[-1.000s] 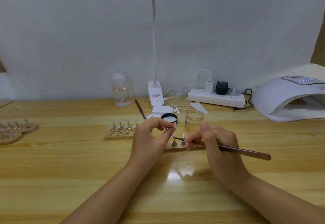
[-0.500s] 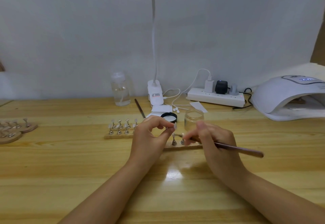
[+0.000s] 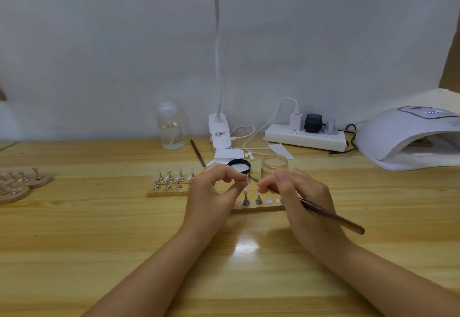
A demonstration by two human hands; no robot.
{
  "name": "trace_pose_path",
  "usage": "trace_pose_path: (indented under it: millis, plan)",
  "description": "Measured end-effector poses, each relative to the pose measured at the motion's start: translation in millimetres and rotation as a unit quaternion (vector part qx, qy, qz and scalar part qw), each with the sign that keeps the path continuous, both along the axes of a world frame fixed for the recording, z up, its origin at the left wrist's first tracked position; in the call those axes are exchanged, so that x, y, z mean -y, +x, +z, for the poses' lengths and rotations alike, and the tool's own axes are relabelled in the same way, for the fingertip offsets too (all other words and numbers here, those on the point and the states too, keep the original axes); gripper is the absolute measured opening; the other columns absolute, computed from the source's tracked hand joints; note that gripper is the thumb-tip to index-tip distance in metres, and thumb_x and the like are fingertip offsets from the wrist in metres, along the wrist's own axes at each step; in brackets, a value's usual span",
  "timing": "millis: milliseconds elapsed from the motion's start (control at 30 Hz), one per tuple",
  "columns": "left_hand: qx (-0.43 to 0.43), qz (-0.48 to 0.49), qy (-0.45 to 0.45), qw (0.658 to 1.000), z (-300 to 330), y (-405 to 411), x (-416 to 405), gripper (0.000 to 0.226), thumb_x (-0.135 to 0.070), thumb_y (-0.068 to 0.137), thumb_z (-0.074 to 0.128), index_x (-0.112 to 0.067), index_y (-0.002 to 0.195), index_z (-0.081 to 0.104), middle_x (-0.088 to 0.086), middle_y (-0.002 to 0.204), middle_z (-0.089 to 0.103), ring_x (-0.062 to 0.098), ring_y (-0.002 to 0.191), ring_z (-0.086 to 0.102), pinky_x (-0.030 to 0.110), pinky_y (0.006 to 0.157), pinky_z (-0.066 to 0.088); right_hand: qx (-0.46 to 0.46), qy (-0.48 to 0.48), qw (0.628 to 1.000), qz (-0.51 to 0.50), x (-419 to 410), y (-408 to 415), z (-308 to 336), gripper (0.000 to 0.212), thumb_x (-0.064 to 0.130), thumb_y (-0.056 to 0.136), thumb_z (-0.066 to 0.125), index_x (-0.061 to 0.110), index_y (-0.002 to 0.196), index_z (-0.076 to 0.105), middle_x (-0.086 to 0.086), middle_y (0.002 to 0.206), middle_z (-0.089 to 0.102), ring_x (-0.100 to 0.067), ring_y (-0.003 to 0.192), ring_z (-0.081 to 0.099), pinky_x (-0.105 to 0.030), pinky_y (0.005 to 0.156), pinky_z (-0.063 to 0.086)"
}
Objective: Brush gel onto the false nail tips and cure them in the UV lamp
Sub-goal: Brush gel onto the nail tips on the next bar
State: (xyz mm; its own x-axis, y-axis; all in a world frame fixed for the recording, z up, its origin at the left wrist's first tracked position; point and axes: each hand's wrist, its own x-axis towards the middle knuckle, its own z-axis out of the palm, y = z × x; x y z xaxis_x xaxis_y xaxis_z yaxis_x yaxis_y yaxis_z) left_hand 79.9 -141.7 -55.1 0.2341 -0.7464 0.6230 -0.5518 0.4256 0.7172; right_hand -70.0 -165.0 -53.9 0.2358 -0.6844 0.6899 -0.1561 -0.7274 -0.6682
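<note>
My left hand (image 3: 214, 189) pinches a small nail tip on its metal stand (image 3: 247, 180) above the wooden strip (image 3: 258, 207). My right hand (image 3: 301, 197) grips a long brown brush (image 3: 331, 215), whose tip touches that nail tip. Two more tips on stands (image 3: 251, 198) remain on the strip, beside white round spots. A second strip (image 3: 171, 181) at the left carries several nail tips. An open glass gel jar (image 3: 275, 166) and its black lid (image 3: 239, 166) sit just behind my hands. The white UV lamp (image 3: 408, 134) stands at the far right.
A desk lamp's clip base (image 3: 219, 133) and a power strip (image 3: 305, 138) with cables line the back wall. A clear pump bottle (image 3: 170, 126) stands back left, a spare brush (image 3: 198, 152) lies near it, and round wooden holders (image 3: 22, 183) sit at the left edge.
My left hand has lifted the pinched nail tip slightly higher off the strip. My right hand moved the brush tip up to it, and the handle tilted lower to the right.
</note>
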Motion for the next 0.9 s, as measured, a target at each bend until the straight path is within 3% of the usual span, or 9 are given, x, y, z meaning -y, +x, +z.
trace_pose_path:
  millis: [67,200,367,500,633,800,900]
  plan:
    - [-0.004,-0.001,0.003,1.000,0.2,-0.9,-0.5,0.022,-0.005,0.072,0.073,-0.024,0.067,0.064,-0.005,0.069,0.062,0.006,0.071,0.051,0.008,0.070,0.037,0.024,0.016,0.999,0.015,-1.7,-0.1,-0.5,0.043,0.043,0.088,0.033,0.026,0.068,0.067,0.004,0.063,0.067,-0.007,0.067,0.064,-0.036,0.071,0.050]
    - [-0.004,-0.001,0.005,1.000,0.0,-0.3,0.1,0.019,-0.005,0.072,0.073,-0.022,0.069,0.066,-0.007,0.069,0.062,0.006,0.072,0.051,0.007,0.070,0.036,-0.001,-0.011,1.000,-0.011,-0.9,-1.2,0.7,0.036,0.041,0.088,0.032,0.031,0.076,0.065,0.012,0.072,0.066,-0.005,0.076,0.062,-0.023,0.069,0.047]
    - [-0.006,0.002,0.004,1.000,-1.0,0.0,0.0,0.022,-0.006,0.073,0.073,-0.025,0.068,0.065,-0.008,0.069,0.063,0.004,0.071,0.052,0.007,0.070,0.037,0.026,0.009,0.999,0.017,-2.0,-0.2,-0.6,0.042,0.041,0.089,0.033,0.027,0.069,0.067,0.005,0.063,0.067,-0.006,0.067,0.064,-0.034,0.070,0.049]
    - [-0.006,0.012,0.003,1.000,-1.0,-0.3,-0.1,0.023,-0.009,0.073,0.074,-0.030,0.068,0.065,-0.013,0.068,0.064,0.002,0.071,0.054,0.004,0.069,0.036,-0.009,-0.007,1.000,-0.007,-0.9,-0.5,1.3,0.035,0.041,0.088,0.032,0.033,0.077,0.064,0.012,0.073,0.067,-0.005,0.077,0.062,-0.024,0.068,0.048]
    - [-0.020,0.024,0.004,1.000,0.1,-2.1,-0.3,0.025,-0.011,0.072,0.075,-0.034,0.068,0.065,-0.019,0.066,0.064,-0.005,0.068,0.056,0.001,0.069,0.034,0.020,-0.007,0.999,0.027,-3.2,-0.4,-1.0,0.041,0.037,0.089,0.034,0.025,0.069,0.067,0.005,0.063,0.067,-0.006,0.066,0.064,-0.031,0.068,0.049]
    - [-0.008,0.005,-0.020,1.000,1.0,-2.8,0.0,0.023,-0.006,0.071,0.074,-0.029,0.075,0.070,-0.015,0.078,0.064,-0.006,0.073,0.056,0.002,0.067,0.037,0.011,-0.025,0.999,-0.019,-0.1,-1.0,1.8,0.033,0.037,0.088,0.033,0.028,0.083,0.065,0.016,0.079,0.065,0.000,0.081,0.060,-0.014,0.069,0.045]
    - [-0.008,0.001,-0.024,1.000,0.3,-2.3,0.4,0.033,-0.005,0.071,0.073,-0.037,0.076,0.066,-0.012,0.076,0.062,-0.005,0.072,0.055,0.005,0.066,0.039,0.001,-0.019,1.000,-0.009,0.2,-0.7,0.3,0.035,0.039,0.088,0.033,0.028,0.081,0.066,0.016,0.078,0.065,-0.002,0.082,0.061,-0.018,0.071,0.047]
